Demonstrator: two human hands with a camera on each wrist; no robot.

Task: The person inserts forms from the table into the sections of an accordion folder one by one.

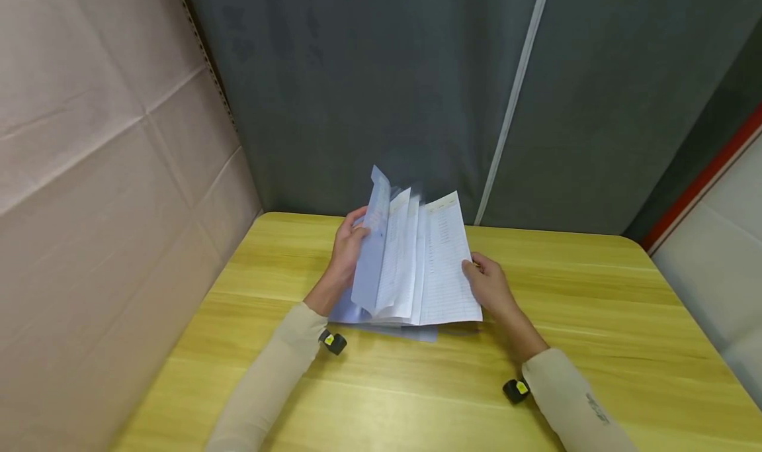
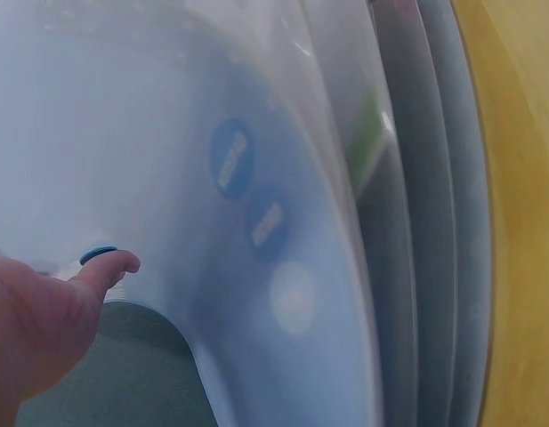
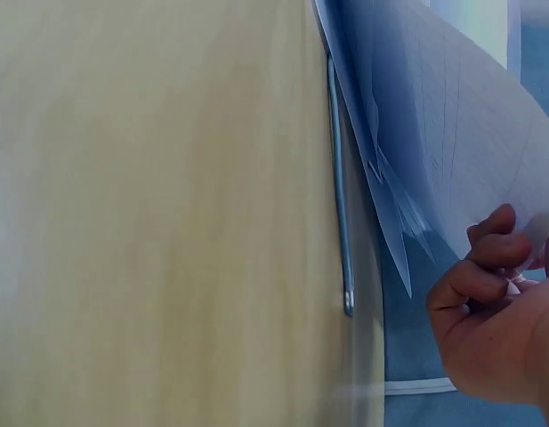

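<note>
Upright on the wooden desk (image 1: 595,319), a folder (image 1: 411,267) of clear sleeves and printed sheets was held fanned open, its lower edge resting on the desk near the far edge. The bluish front cover (image 1: 372,253) was gripped by the left hand (image 1: 348,247), with the thumb pressed on its face. The outermost printed sheet (image 1: 446,267) was pinched at its edge by the curled fingers of the right hand (image 1: 491,286).

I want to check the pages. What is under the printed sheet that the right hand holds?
Under the printed sheet lies a bluish plastic folder on the table. The right hand pinches the sheet's edge. Anything deeper is covered.
</note>
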